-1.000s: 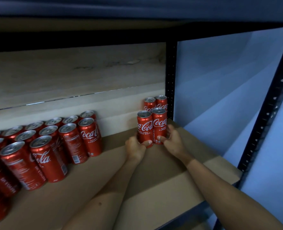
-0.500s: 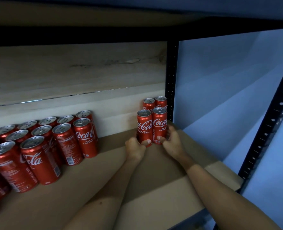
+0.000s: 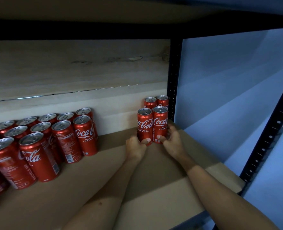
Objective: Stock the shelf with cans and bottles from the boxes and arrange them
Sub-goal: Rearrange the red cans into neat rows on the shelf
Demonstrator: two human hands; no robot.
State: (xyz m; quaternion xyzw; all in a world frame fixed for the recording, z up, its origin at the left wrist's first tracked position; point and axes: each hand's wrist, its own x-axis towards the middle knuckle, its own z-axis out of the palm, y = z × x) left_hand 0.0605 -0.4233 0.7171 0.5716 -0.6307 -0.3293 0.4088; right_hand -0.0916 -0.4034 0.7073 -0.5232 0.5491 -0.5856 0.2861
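Red cola cans stood upright on the brown shelf. Four sat in a tight two-by-two block at the shelf's back right corner, beside the black upright post. Left hand gripped the front left can low down, thumb across its base, fingers curled round it. Right hand gripped the front right can, thumb on its lower front, fingers wrapped round the right side. Both front cans touched each other and the two back cans behind. Larger group of cans stood in rows along the shelf's left side, well apart from the block. Wooden back panel behind; upper shelf board overhead.
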